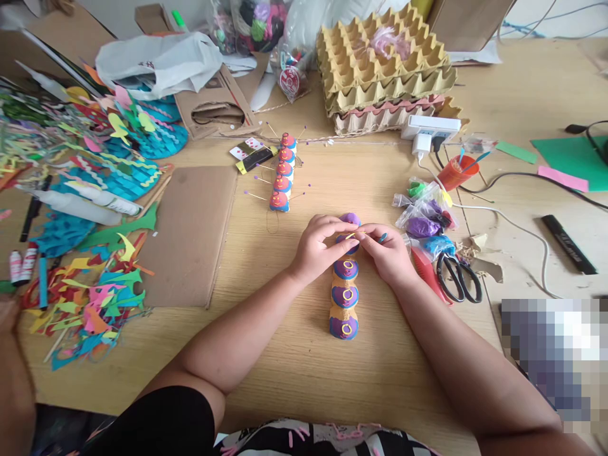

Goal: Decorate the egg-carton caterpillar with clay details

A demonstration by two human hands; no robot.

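Observation:
A painted egg-carton strip lies lengthwise before me, with purple and blue bumps, orange gaps and yellow rings on the nearer bumps. Over its far end, my left hand pinches a thin yellow strand between thumb and fingers. My right hand is closed at the strand's other end, its fingertips meeting those of the left. A small blue tip shows between the right fingers; its kind is unclear. Both hands partly cover the far bumps.
Farther back stands a red-and-blue egg-carton strip with pins. Cardboard and paper scraps lie left. On the right are scissors, bagged clay, an orange cup and cables. Egg trays are stacked behind.

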